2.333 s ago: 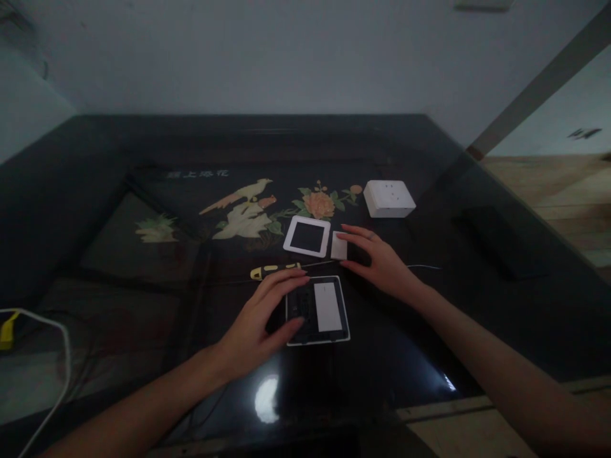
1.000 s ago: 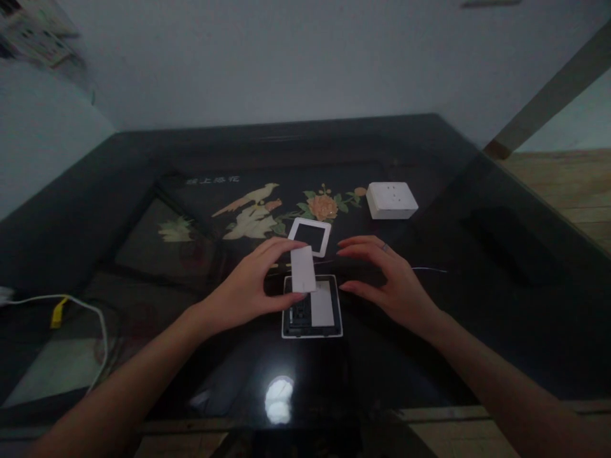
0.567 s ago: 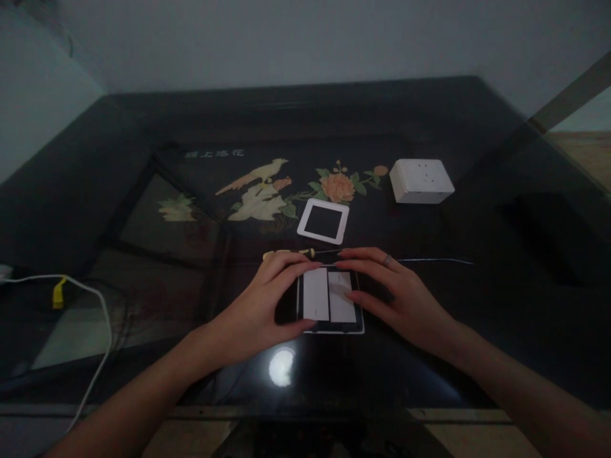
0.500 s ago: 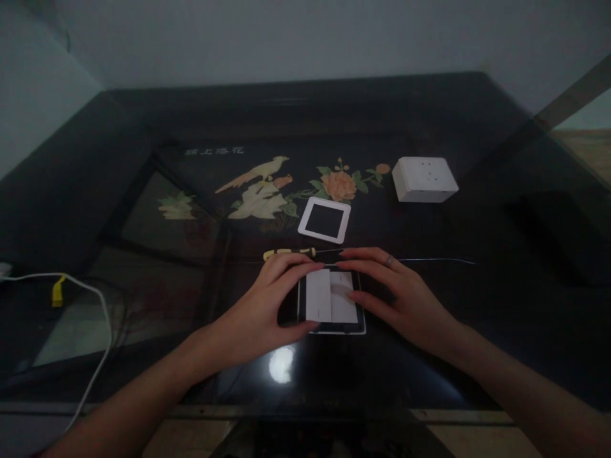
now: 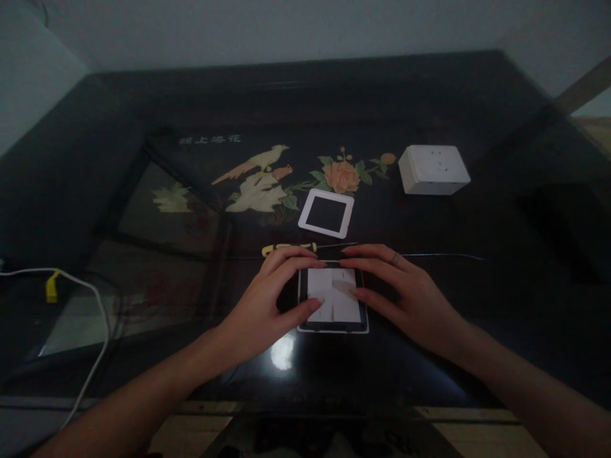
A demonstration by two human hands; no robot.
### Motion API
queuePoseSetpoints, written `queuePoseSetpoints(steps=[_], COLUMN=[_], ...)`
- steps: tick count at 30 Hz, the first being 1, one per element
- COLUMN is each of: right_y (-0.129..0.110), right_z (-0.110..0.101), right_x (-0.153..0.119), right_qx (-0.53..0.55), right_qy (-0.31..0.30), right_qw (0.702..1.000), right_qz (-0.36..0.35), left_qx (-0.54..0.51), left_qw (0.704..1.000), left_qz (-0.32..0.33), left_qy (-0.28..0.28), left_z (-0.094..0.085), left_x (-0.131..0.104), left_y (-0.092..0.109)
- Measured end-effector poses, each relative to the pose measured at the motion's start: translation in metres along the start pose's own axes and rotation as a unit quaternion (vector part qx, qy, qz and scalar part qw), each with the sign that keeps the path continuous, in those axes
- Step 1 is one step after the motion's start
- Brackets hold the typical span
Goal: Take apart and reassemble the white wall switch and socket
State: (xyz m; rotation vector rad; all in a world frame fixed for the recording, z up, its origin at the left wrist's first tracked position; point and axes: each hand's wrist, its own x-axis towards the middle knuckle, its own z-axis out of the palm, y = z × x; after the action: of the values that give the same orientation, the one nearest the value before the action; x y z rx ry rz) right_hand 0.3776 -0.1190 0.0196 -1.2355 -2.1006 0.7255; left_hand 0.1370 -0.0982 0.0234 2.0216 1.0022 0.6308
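Observation:
A two-rocker wall switch (image 5: 345, 308) lies face up on the dark table, with white rocker plates set in a black surround. My left hand (image 5: 274, 296) holds it from the left: the thumb rests on the left rocker and the fingertips are at the far edge. On the other side my right hand (image 5: 413, 289), with a ring on one finger, grips it with its thumb on the right rocker and fingers along the far edge. Just beyond the fingers lies a yellow-and-black screwdriver (image 5: 289, 248). Behind it is a white square frame (image 5: 305, 216).
A white socket box (image 5: 435, 166) stands at the back right of the glossy table (image 5: 405, 356). A white cable (image 5: 98, 305) with a yellow tag (image 5: 51, 287) runs down the left side. Bird and flower pictures decorate the tabletop.
My left thumb has moved from the near edge of the switch up onto the left rocker. My right hand keeps nearly the same hold. The view has shifted slightly.

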Motion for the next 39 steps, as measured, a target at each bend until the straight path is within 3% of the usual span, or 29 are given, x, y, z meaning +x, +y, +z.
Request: queuePoseSetpoints(steps=[20,30,39], right_y=[-0.002,-0.002,0.0], right_z=[0.002,0.005,0.008], right_x=[0.0,0.0,-0.001], right_qx=[-0.006,0.004,0.016], right_qy=[-0.009,-0.017,-0.029], right_qw=[1.0,1.0,0.999], right_qz=[-0.014,-0.012,-0.005], left_qx=[-0.092,-0.198,-0.218], left_qw=[0.992,0.974,0.968], left_qz=[-0.027,-0.1,-0.112], left_qy=[0.077,0.055,0.057], left_z=[0.018,0.02,0.022], left_x=[0.006,0.008,0.009], left_y=[-0.006,-0.007,-0.007])
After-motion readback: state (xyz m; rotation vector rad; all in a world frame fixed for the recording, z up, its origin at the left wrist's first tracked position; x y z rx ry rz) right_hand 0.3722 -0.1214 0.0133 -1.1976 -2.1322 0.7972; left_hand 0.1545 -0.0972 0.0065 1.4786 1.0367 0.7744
